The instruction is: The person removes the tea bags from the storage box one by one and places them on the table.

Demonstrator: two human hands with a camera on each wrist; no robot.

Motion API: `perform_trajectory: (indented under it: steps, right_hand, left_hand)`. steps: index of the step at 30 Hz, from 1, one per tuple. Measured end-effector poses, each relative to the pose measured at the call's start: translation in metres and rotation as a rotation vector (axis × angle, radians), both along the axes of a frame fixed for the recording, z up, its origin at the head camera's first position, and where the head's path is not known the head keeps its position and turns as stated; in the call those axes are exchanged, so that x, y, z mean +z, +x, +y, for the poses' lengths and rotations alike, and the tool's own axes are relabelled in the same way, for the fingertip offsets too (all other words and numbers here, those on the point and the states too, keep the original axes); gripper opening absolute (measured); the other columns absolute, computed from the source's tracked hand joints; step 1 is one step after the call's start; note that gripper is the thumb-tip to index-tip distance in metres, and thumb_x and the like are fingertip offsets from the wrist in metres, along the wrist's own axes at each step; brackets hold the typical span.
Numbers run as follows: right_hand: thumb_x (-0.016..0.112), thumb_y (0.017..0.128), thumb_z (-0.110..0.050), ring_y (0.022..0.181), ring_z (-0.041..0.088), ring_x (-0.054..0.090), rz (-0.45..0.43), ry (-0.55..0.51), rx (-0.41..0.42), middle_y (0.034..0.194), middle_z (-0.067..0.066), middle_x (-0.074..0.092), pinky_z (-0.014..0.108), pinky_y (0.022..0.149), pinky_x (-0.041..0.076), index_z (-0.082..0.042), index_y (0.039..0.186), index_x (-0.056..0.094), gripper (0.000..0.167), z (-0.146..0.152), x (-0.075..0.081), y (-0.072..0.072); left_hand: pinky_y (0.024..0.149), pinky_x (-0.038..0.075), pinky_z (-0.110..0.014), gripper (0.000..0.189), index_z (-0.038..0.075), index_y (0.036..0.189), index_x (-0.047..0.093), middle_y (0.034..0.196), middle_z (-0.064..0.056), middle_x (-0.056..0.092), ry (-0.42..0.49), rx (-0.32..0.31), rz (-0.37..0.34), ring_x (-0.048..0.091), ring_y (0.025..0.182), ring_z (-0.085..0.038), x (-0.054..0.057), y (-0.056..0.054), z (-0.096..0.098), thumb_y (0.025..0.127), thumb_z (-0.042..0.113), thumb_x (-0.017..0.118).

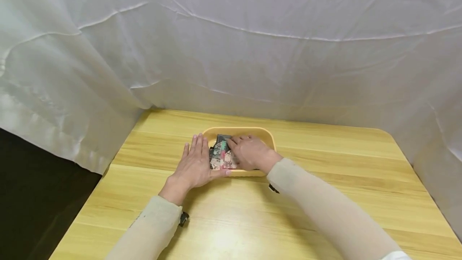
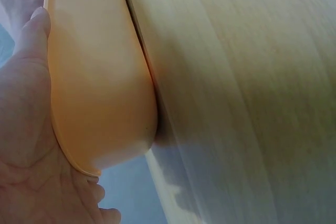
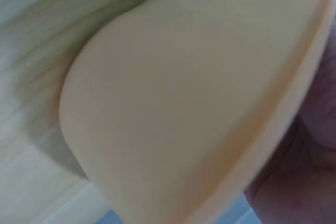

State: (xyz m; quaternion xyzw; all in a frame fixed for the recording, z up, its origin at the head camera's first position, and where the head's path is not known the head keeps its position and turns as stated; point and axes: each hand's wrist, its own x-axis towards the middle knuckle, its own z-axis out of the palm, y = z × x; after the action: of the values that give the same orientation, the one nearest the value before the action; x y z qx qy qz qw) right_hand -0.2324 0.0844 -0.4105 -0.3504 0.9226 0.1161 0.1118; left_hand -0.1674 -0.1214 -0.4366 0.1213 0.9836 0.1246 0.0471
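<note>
A shallow yellow-orange plastic bin [image 1: 268, 135] with rounded corners stands on the table. Inside its left half lie printed pieces [image 1: 217, 156], dark, white, pink and green, overlapping one another. Fingers straight, my left hand [image 1: 195, 165] rests along the bin's left end, its thumb reaching over the near rim. The left wrist view shows that palm against the bin's outer wall [image 2: 100, 77]. My right hand [image 1: 252, 152] reaches into the bin, fingertips over the printed pieces. Its thumb is hidden, and I cannot tell whether it grips one. In the right wrist view, the bin wall [image 3: 173, 98] covers most of that hand.
The wood-grain table [image 1: 223, 216] extends on all sides of the bin. Behind it hangs a pale curtain [image 1: 252, 63], which also closes off the left and right sides. A dark area [image 1: 32, 196] lies beyond the table's left edge.
</note>
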Motion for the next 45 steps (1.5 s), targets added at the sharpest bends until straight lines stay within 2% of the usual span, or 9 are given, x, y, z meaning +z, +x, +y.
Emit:
perform_trajectory:
  steps: [7,12,19,24,30,32,36,41,45]
  right_hand:
    - [0.071,0.095,-0.059,0.155,0.035,0.039,0.016,-0.030,-0.013,0.169,0.014,0.038,0.055,0.128,0.033,-0.009,0.167,0.029,0.098,0.001,-0.002,-0.001]
    - [0.073,0.094,-0.059,0.154,0.039,0.039,-0.023,-0.090,-0.011,0.169,0.017,0.036,0.057,0.128,0.032,-0.009,0.169,0.023,0.102,-0.002,0.000,-0.001]
    - [0.072,0.098,-0.050,0.154,0.042,0.038,-0.068,-0.107,-0.061,0.170,0.017,0.033,0.060,0.124,0.037,-0.025,0.170,0.022,0.091,-0.007,0.001,0.000]
    - [0.081,0.090,-0.049,0.149,0.044,0.043,-0.035,-0.113,-0.052,0.165,0.020,0.037,0.057,0.121,0.043,-0.030,0.168,0.029,0.096,-0.002,0.009,-0.001]
    - [0.086,0.082,-0.035,0.141,0.043,0.049,-0.051,-0.209,-0.087,0.162,0.019,0.039,0.055,0.107,0.056,-0.023,0.164,0.039,0.096,0.015,0.030,0.001]
    - [0.087,0.081,-0.032,0.141,0.042,0.048,-0.066,-0.251,-0.100,0.163,0.019,0.038,0.055,0.104,0.057,-0.021,0.164,0.040,0.096,0.026,0.042,0.001]
    - [0.089,0.079,-0.025,0.147,0.043,0.041,-0.089,-0.327,-0.135,0.165,0.022,0.034,0.063,0.110,0.051,-0.018,0.162,0.041,0.097,0.056,0.069,-0.003]
    - [0.085,0.083,-0.023,0.148,0.046,0.037,-0.063,-0.292,-0.149,0.162,0.023,0.036,0.070,0.112,0.045,-0.020,0.159,0.045,0.087,0.096,0.092,-0.019]
    - [0.082,0.080,-0.012,0.145,0.050,0.039,-0.068,-0.258,-0.165,0.157,0.025,0.040,0.071,0.111,0.046,-0.016,0.155,0.049,0.082,0.121,0.090,-0.033]
  left_hand:
    - [0.133,0.007,-0.059,0.139,-0.008,0.165,0.008,0.174,-0.028,0.000,-0.015,-0.002,-0.013,-0.003,0.163,-0.041,0.000,0.000,0.000,0.082,0.095,0.049]
    - [0.133,0.008,-0.060,0.139,-0.009,0.165,0.008,0.174,-0.029,0.000,-0.022,-0.003,-0.008,-0.002,0.163,-0.042,0.001,0.000,0.000,0.082,0.095,0.049]
    - [0.133,0.008,-0.060,0.139,-0.009,0.165,0.007,0.174,-0.028,-0.001,-0.029,-0.014,-0.015,-0.003,0.163,-0.041,0.001,-0.002,0.000,0.083,0.096,0.046]
    - [0.133,0.007,-0.061,0.139,-0.008,0.166,0.007,0.174,-0.027,-0.002,-0.030,-0.018,-0.022,-0.003,0.163,-0.041,0.002,-0.003,0.000,0.082,0.095,0.048]
    - [0.132,0.009,-0.062,0.139,-0.007,0.166,0.008,0.174,-0.028,-0.004,-0.011,-0.024,-0.010,-0.004,0.163,-0.042,0.001,-0.002,0.000,0.081,0.094,0.052]
    - [0.132,0.009,-0.062,0.139,-0.008,0.166,0.008,0.174,-0.028,-0.004,-0.003,-0.027,-0.002,-0.003,0.163,-0.043,-0.001,-0.002,0.001,0.081,0.094,0.053]
    - [0.133,0.008,-0.060,0.140,-0.008,0.166,0.009,0.174,-0.027,-0.005,0.003,-0.027,0.000,-0.003,0.163,-0.042,-0.002,-0.001,0.002,0.081,0.095,0.052]
    - [0.133,0.007,-0.059,0.141,-0.007,0.166,0.008,0.175,-0.025,-0.006,0.017,-0.008,-0.017,-0.003,0.164,-0.041,-0.001,-0.001,-0.003,0.080,0.094,0.054]
    - [0.133,0.005,-0.058,0.141,-0.005,0.167,0.005,0.176,-0.022,-0.008,0.023,-0.005,-0.041,-0.006,0.164,-0.039,-0.001,-0.002,-0.013,0.080,0.094,0.054]
